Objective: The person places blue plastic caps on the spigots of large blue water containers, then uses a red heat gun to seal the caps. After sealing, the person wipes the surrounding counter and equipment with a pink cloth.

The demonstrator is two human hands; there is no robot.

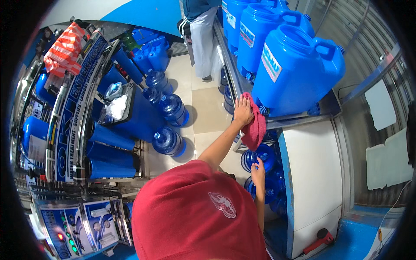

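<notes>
My left hand [243,112] is on a red towel-like cloth [255,131], pressing it along the metal edge of a shelf [292,122]. The cloth hangs over the shelf's near end. Just beyond my fingers, a large blue plastic water container [292,78] with a side handle, an uncapped mouth and a low spigot stands on the shelf. My right hand [258,172] is lower, below the cloth, with bent fingers apart and nothing seen in it. It is in front of round blue water bottles [266,157] stored under the shelf; I cannot tell whether it touches them.
More open blue containers [256,35] line the shelf. Several round water bottles [167,141] stand on the tiled floor [208,110]. Filter housings and a control panel [79,227] with lit lamps are at left. A white panel [312,175] and a red heat-gun-like tool [320,242] are at right.
</notes>
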